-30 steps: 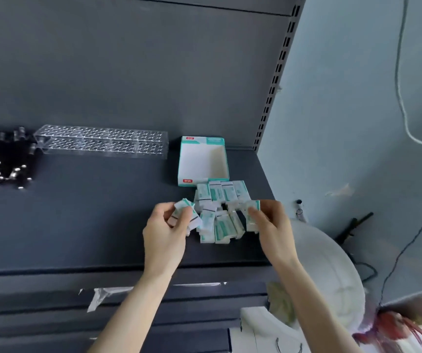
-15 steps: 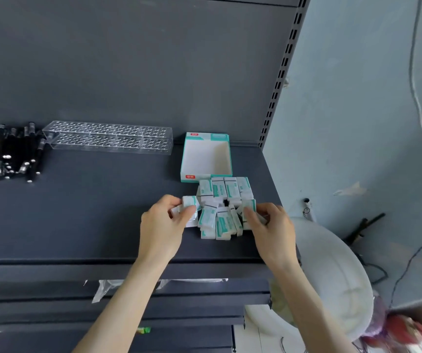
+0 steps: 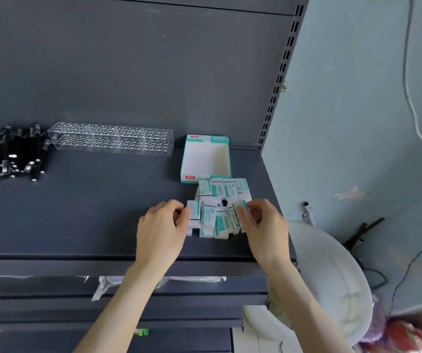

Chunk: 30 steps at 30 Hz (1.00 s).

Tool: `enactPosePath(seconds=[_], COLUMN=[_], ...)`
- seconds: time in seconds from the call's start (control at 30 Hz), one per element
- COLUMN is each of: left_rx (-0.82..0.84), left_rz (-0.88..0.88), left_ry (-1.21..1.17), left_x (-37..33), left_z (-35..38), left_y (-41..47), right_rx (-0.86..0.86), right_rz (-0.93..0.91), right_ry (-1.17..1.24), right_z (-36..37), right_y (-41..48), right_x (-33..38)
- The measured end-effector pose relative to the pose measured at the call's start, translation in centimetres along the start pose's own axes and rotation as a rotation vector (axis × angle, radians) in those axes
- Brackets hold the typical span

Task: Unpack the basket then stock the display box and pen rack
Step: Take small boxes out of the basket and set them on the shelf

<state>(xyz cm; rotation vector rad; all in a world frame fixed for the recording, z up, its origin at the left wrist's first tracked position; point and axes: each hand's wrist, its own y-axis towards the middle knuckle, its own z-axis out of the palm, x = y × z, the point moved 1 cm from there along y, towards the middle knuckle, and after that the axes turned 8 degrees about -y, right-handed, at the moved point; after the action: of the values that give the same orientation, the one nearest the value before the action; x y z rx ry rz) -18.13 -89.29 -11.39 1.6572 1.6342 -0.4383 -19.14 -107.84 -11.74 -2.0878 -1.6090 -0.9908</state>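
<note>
Erasers sit in a pile (image 3: 217, 200) on the shelf (image 3: 90, 212), just in front of the box (image 3: 206, 159). Left hand (image 3: 159, 230) pinches an eraser (image 3: 194, 215) at the pile's left edge, and right hand (image 3: 265, 230) has its fingers (image 3: 243, 217) curled round another on the right. Rack (image 3: 110, 138) and pens (image 3: 8, 154) are further left.

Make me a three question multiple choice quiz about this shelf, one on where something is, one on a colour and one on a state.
1. Where is the clear pen rack?
A. between the pens and the display box
B. inside the display box
C. on the floor

2. What colour are the pens?
A. white
B. black
C. green

3. How full is the display box?
A. full
B. half full
C. empty

Answers: 1 A, the pens lie to its left and the box to its right. 2 B, the pile is black. 3 C, its white floor is bare; the small boxes lie in front of it.
</note>
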Motion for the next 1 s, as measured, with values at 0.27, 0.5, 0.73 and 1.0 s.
enactPosePath(seconds=[0.27, 0.5, 0.73, 1.0], left_rx=[0.019, -0.097, -0.292, -0.306], left_rz=[-0.021, 0.155, 0.200, 0.111], left_ry=[-0.113, -0.110, -0.034, 0.086], left_x=[-0.1, -0.6, 2.4, 13.6], left_z=[-0.9, -5.5, -13.3, -24.8], left_y=[0.1, 0.5, -0.6, -3.7], right_rx=[-0.013, -0.049, -0.023, 0.096], right_rz=[-0.117, -0.336, -0.515, -0.659], right_ry=[-0.092, -0.141, -0.079, -0.053], right_z=[-0.9, -1.3, 2.5, 13.4], right_y=[-0.5, 0.3, -1.8, -8.8], right_x=[0.5, 4.8, 12.6, 23.1])
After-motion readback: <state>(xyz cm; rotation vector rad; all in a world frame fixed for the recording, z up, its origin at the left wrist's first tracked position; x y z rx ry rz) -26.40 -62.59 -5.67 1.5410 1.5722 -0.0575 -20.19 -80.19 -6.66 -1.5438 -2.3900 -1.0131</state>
